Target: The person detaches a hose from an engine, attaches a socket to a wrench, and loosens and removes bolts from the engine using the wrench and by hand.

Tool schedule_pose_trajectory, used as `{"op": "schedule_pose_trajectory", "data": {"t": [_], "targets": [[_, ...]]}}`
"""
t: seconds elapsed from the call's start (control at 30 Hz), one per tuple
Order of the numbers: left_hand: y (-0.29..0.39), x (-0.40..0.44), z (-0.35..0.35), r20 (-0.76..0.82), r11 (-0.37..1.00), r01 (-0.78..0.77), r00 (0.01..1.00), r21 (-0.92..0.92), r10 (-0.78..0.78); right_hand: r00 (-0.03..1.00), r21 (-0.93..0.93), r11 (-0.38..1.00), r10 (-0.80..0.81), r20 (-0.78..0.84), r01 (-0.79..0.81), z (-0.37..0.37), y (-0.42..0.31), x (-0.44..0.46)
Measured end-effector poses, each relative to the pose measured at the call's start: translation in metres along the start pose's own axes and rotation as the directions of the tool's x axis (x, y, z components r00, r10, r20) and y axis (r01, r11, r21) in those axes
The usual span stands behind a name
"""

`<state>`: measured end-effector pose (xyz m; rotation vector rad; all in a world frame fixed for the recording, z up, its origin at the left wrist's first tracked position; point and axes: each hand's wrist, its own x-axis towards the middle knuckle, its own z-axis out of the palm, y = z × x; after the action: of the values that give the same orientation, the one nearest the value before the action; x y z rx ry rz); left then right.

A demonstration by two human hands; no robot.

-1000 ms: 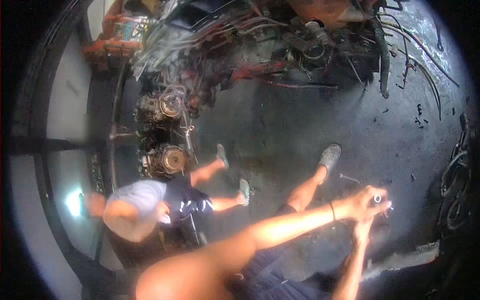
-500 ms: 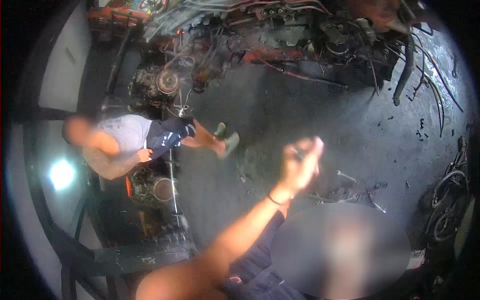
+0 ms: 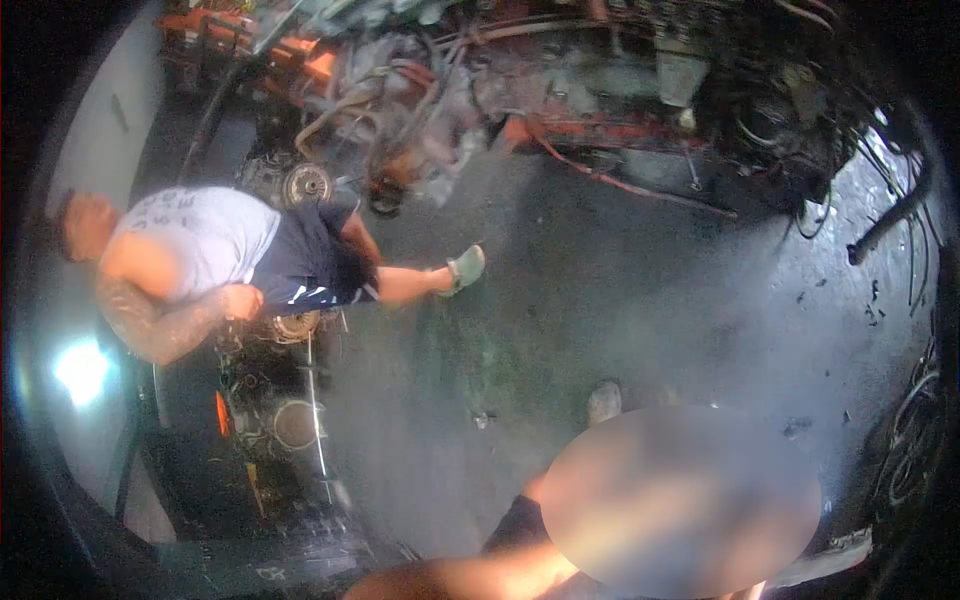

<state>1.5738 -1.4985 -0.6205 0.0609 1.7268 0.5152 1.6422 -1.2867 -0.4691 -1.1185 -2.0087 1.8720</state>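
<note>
A blurred oval patch (image 3: 680,500) covers the lower right of the view, and both my left hand and my right hand are hidden in it. Only skin-coloured smears show there, so what either hand holds cannot be made out. My left arm (image 3: 470,577) enters from the bottom edge and runs right into the patch. Just above the patch, the tip of my shoe (image 3: 604,401) rests on the dark floor (image 3: 540,330).
Another person (image 3: 200,250) in a grey sleeveless top stands at the left, beside engine parts (image 3: 295,425). Machinery with hoses (image 3: 600,110) spans the top. Coiled cables (image 3: 912,430) lie at the right edge. Small dark pieces (image 3: 874,300) lie on the floor.
The view has swung, with the machinery shifting rightwards. My left hand, raised above the floor earlier, is now inside the blurred patch. The other person appears larger and further left.
</note>
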Motion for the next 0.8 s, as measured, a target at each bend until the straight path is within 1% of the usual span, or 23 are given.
{"op": "schedule_pose_trajectory", "data": {"t": [0.03,0.07,0.13,0.17,0.2,0.23,0.27,0.3,0.33,0.37,0.4,0.43,0.47,0.5,0.53,0.57,0.6,0.63,0.67,0.7,0.73,0.77,0.8], "targets": [[-0.006,-0.010,-0.015,0.002,0.999,-0.032,0.999,-0.013,0.032,0.993,-0.244,0.963,-0.117,0.009,0.116,0.015,-0.014,-0.008],[-0.009,-0.022,-0.031,0.005,0.998,-0.063,0.998,-0.026,0.063,1.000,-0.169,0.985,0.016,-0.008,-0.017,0.028,-0.034,-0.017],[-0.011,-0.060,-0.085,0.001,0.933,-0.331,0.942,-0.143,0.335,0.959,-0.007,0.959,0.281,-0.042,-0.282,0.065,-0.103,-0.028],[-0.012,-0.082,-0.117,-0.151,0.890,-0.451,0.886,-0.065,0.438,0.982,-0.096,0.979,0.184,0.040,-0.179,0.066,-0.093,-0.038],[0.003,-0.115,-0.168,-0.175,0.892,-0.448,0.885,-0.063,0.432,0.992,-0.096,0.987,0.129,0.000,-0.128,0.083,-0.112,-0.050],[0.021,-0.158,-0.229,-0.247,0.860,-0.510,0.836,-0.020,0.490,0.997,-0.101,0.992,0.073,-0.040,-0.077,0.099,-0.130,-0.063],[0.053,-0.211,-0.292,-0.410,0.864,-0.501,0.800,-0.053,0.439,0.997,-0.110,0.991,0.072,-0.015,-0.073,0.108,-0.145,-0.062],[0.056,-0.233,-0.359,-0.519,0.786,-0.579,0.614,0.217,0.595,0.997,-0.119,0.990,0.071,0.009,-0.070,0.117,-0.160,-0.062],[0.059,-0.255,-0.427,-0.592,0.694,-0.528,0.384,0.488,0.709,0.996,-0.132,0.991,-0.025,-0.084,0.014,0.148,-0.196,-0.061],[0.075,-0.284,-0.483,-0.674,0.687,-0.451,0.223,0.569,0.704,0.988,-0.182,0.974,-0.144,-0.051,0.133,0.167,-0.213,-0.053],[0.084,-0.308,-0.541,-0.625,0.595,-0.278,-0.025,0.754,0.781,0.981,-0.167,0.967,-0.188,0.043,0.192,0.177,-0.213,-0.039],[0.091,-0.321,-0.591,-0.598,0.560,-0.210,-0.263,0.802,0.757,0.964,-0.143,0.958,-0.229,0.137,0.248,0.187,-0.213,-0.024],[0.104,-0.344,-0.638,-0.539,0.543,-0.103,-0.370,0.833,0.757,0.947,-0.066,0.967,-0.224,0.230,0.245,0.203,-0.200,-0.002],[0.112,-0.356,-0.673,-0.527,0.581,-0.005,-0.430,0.814,0.733,0.922,0.008,0.974,-0.218,0.320,0.228,0.220,-0.187,0.021],[0.117,-0.355,-0.708,-0.450,0.547,0.052,-0.507,0.836,0.735,0.914,-0.017,0.985,-0.152,0.376,0.170,0.242,-0.186,0.040],[0.116,-0.343,-0.742,-0.414,0.509,0.049,-0.519,0.859,0.748,0.899,-0.049,0.992,-0.084,0.429,0.116,0.263,-0.185,0.059],[0.119,-0.328,-0.763,-0.400,0.508,0.086,-0.510,0.857,0.762,0.865,-0.031,0.981,-0.154,0.478,0.192,0.292,-0.191,0.076],[0.117,-0.312,-0.773,-0.381,0.513,0.128,-0.524,0.849,0.762,0.823,-0.004,0.964,-0.223,0.522,0.265,0.320,-0.198,0.093],[0.118,-0.299,-0.782,-0.349,0.510,0.179,-0.541,0.841,0.765,0.748,0.079,0.919,-0.363,0.556,0.386,0.341,-0.190,0.115],[0.119,-0.291,-0.786,-0.318,0.497,0.178,-0.579,0.849,0.751,0.653,0.173,0.854,-0.492,0.575,0.491,0.362,-0.183,0.137],[0.117,-0.285,-0.787,-0.281,0.476,0.156,-0.634,0.866,0.720,0.640,0.151,0.868,-0.457,0.618,0.473,0.377,-0.168,0.154],[0.118,-0.280,-0.790,-0.284,0.468,0.121,-0.656,0.875,0.699,0.749,0.150,0.919,-0.386,0.539,0.365,0.392,-0.149,0.163],[0.116,-0.271,-0.791,-0.304,0.470,0.077,-0.669,0.879,0.678,0.804,0.172,0.947,-0.322,0.500,0.273,0.400,-0.135,0.171]]}}
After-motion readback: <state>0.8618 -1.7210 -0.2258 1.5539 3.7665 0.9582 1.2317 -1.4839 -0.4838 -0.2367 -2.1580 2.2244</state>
